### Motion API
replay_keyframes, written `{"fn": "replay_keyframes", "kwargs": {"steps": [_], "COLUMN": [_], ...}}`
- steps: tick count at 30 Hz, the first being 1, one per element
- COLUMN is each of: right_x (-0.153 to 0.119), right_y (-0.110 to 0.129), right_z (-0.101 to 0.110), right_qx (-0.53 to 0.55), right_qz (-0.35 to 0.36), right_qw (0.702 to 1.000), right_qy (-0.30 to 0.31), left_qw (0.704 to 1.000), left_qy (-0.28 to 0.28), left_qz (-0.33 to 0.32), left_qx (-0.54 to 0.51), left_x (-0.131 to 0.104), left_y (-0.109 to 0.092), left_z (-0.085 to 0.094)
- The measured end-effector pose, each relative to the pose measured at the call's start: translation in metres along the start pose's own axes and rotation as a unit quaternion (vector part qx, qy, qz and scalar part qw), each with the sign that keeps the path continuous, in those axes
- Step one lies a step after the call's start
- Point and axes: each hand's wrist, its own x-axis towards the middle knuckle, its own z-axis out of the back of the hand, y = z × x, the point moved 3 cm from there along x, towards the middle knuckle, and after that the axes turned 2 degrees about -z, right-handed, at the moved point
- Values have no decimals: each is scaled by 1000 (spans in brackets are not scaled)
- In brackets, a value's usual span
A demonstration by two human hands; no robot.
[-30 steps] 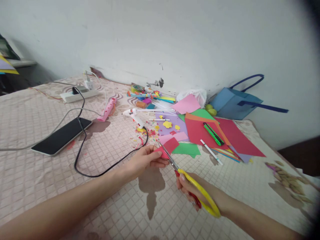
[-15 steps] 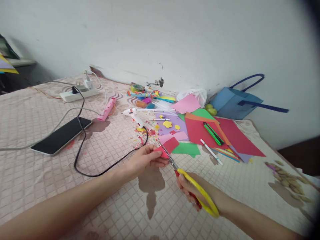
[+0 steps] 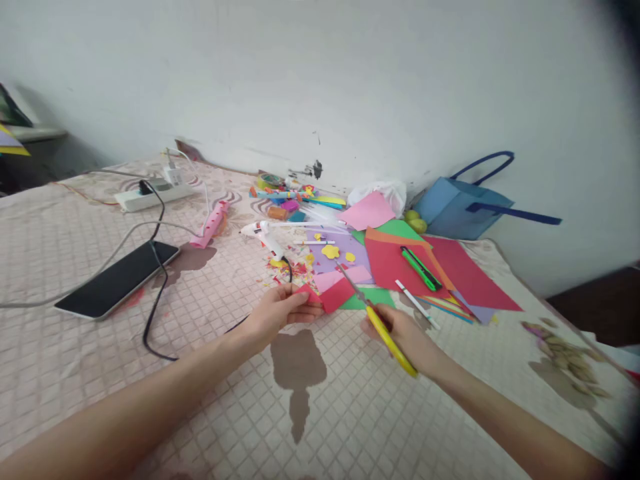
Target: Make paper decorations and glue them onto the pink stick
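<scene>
My left hand (image 3: 286, 311) pinches a small piece of red paper (image 3: 309, 293) between thumb and fingers, above the table. Yellow-handled scissors (image 3: 384, 333) are gripped in my right hand (image 3: 403, 333), their blades pointing up and to the left, apart from the paper in my left hand. Just beyond the hands lie another red paper piece (image 3: 339, 293), a green sheet (image 3: 373, 298) and a pink strip (image 3: 350, 277). Yellow foam flower shapes (image 3: 331, 252) rest on a purple sheet (image 3: 320, 263).
A white glue gun (image 3: 270, 241) lies among paper scraps, its black cord trailing left. A tablet-like black device (image 3: 117, 280) and a power strip (image 3: 155, 197) are on the left. A green cutter (image 3: 421, 269) lies on red sheets; a blue bag (image 3: 457, 207) stands behind.
The scissors have come away from the red paper in my left hand, moving up and right, and their handles are closer together. My left hand shifted slightly left. The view moved a little.
</scene>
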Motion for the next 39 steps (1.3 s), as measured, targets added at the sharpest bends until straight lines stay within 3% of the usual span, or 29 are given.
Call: {"fn": "replay_keyframes", "kwargs": {"steps": [2, 4, 9, 15, 18, 23, 26, 29, 34, 39], "right_x": [22, 44, 83, 93, 99, 110, 109, 102, 92, 85], "right_y": [-5, -10, -12, -8, -13, -32, -46, -56, -59, -51], "right_z": [14, 19, 1, -14, 3, 59, 82, 83, 57, 49], "right_qx": [-64, -70, -114, -135, -145, -178, -200, -226, -259, -281], "right_qz": [39, 55, 50, 50, 36, -35, -62, -48, -3, 6], "right_qw": [991, 982, 972, 966, 958, 923, 902, 902, 921, 916], "right_qy": [-107, -164, -201, -217, -244, -340, -378, -364, -292, -287], "left_qw": [1000, 999, 999, 999, 999, 999, 998, 997, 993, 987], "left_qy": [-15, -27, -26, 3, 3, 10, 20, 22, 25, 50], "left_qz": [2, 13, 34, 26, 25, 17, 11, 12, 24, 30], "left_qx": [9, 14, 28, 46, 44, 48, 56, 67, 111, 149], "left_x": [2, 4, 6, 5, 5, 6, 6, 5, 2, 1], "left_y": [0, 2, 7, 10, 10, 13, 14, 13, 6, 3], "left_z": [3, 4, 4, 4, 5, 7, 9, 8, 3, 1]}}
